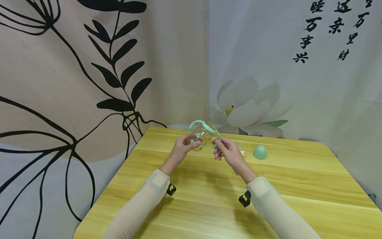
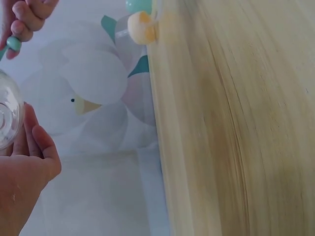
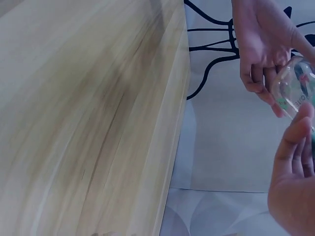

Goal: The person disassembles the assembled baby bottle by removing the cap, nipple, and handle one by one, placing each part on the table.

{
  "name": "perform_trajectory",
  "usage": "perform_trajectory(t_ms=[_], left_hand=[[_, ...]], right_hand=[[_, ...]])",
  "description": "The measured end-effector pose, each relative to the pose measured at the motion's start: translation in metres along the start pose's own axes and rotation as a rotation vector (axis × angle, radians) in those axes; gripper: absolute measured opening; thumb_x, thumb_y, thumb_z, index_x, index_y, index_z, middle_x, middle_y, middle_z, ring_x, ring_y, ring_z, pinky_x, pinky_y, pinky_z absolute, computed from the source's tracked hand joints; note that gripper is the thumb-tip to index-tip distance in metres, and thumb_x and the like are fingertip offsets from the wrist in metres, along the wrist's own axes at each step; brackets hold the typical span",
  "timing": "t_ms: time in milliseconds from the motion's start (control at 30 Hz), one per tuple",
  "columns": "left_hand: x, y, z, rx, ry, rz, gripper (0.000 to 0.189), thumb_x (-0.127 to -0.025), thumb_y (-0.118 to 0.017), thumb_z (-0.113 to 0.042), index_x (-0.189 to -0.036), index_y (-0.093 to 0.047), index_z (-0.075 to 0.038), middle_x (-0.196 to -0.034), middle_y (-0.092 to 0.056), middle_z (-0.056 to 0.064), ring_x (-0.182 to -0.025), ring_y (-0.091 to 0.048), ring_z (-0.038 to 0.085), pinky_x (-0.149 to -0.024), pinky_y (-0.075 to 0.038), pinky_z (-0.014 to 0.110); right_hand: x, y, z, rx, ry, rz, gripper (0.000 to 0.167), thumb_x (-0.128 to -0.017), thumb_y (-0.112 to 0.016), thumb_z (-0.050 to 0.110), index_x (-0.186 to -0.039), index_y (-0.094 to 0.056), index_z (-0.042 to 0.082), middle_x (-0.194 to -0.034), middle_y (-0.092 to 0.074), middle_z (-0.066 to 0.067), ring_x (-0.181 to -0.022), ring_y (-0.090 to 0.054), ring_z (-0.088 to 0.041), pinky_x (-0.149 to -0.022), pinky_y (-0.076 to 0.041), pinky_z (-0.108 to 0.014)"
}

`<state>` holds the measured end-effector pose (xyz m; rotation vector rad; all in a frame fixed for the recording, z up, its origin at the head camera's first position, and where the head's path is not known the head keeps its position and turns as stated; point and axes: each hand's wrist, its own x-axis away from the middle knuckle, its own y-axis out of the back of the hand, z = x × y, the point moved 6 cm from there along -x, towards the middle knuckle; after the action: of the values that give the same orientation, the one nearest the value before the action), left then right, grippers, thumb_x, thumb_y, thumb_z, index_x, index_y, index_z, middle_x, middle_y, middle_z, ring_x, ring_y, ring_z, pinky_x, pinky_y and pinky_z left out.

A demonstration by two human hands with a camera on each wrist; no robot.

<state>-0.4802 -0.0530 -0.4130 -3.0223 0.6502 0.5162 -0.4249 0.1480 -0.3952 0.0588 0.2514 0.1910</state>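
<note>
A clear baby bottle (image 1: 201, 135) with a mint-green collar and two curved side handles is held tilted above the table. My left hand (image 1: 184, 146) grips its transparent body, thumb across the near side. With thumb and fingers, my right hand (image 1: 227, 151) pinches the end of the right handle (image 1: 219, 136). In the left wrist view the bottle's round base (image 2: 7, 112) shows beside the left fingers, and the green handle tip (image 2: 14, 43) pokes out of the right hand. Small printed figures are visible on the bottle wall (image 3: 290, 91) in the right wrist view.
A mint-green dome-shaped cap (image 1: 260, 152) stands on the wooden table (image 1: 191, 205) right of my right hand. Beside it, a pale yellow piece (image 2: 141, 28) is partly hidden by that hand in the head view. Printed curtains (image 1: 179, 66) hang behind the table's far edge.
</note>
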Motion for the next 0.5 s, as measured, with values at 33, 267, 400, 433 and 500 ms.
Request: perform_trajectory(t_ms=[33,267,400,433,500], left_hand=[[0.000,0.000,0.000,-0.006,0.003,-0.005,0.052,-0.099,-0.075,-0.033,-0.144,-0.063,-0.011,-0.135,-0.071,0.016,-0.127,-0.067,0.025,-0.108,-0.053,0.041],[0.004,-0.002,-0.003,-0.014,0.009,-0.019,0.058,-0.096,-0.077,-0.038,-0.144,-0.062,-0.007,-0.134,-0.071,0.013,-0.123,-0.069,0.026,-0.104,-0.055,0.038],[0.007,-0.005,-0.006,-0.016,0.009,-0.043,0.063,-0.095,-0.079,-0.042,-0.143,-0.061,-0.006,-0.132,-0.072,0.013,-0.120,-0.070,0.025,-0.102,-0.056,0.037],[0.008,-0.006,-0.007,-0.018,0.009,-0.045,0.062,-0.095,-0.079,-0.041,-0.142,-0.062,-0.005,-0.130,-0.072,0.013,-0.118,-0.070,0.025,-0.100,-0.057,0.037],[0.011,-0.008,-0.004,-0.036,0.013,-0.048,0.059,-0.095,-0.080,-0.040,-0.140,-0.064,-0.005,-0.126,-0.073,0.013,-0.113,-0.071,0.023,-0.096,-0.058,0.035]], right_hand=[[0.001,0.000,0.001,-0.005,0.007,-0.004,0.037,-0.115,-0.050,0.028,-0.121,-0.063,-0.006,-0.087,-0.066,-0.009,-0.068,-0.066,-0.012,-0.062,-0.055,-0.025],[0.002,0.001,0.003,-0.063,0.045,-0.023,0.032,-0.115,-0.049,0.026,-0.116,-0.062,-0.003,-0.084,-0.066,-0.005,-0.068,-0.068,-0.012,-0.062,-0.056,-0.026],[0.001,-0.002,0.005,-0.114,0.071,-0.026,0.030,-0.116,-0.047,0.024,-0.115,-0.059,-0.003,-0.083,-0.066,-0.002,-0.068,-0.068,-0.010,-0.062,-0.055,-0.024],[0.001,-0.002,0.006,-0.160,0.067,-0.043,0.029,-0.116,-0.046,0.024,-0.115,-0.059,-0.002,-0.083,-0.066,-0.001,-0.068,-0.067,-0.010,-0.062,-0.054,-0.023],[0.000,0.003,0.012,-0.255,0.061,-0.097,0.029,-0.116,-0.045,0.026,-0.115,-0.058,0.000,-0.083,-0.066,0.000,-0.069,-0.065,-0.009,-0.063,-0.052,-0.021]])
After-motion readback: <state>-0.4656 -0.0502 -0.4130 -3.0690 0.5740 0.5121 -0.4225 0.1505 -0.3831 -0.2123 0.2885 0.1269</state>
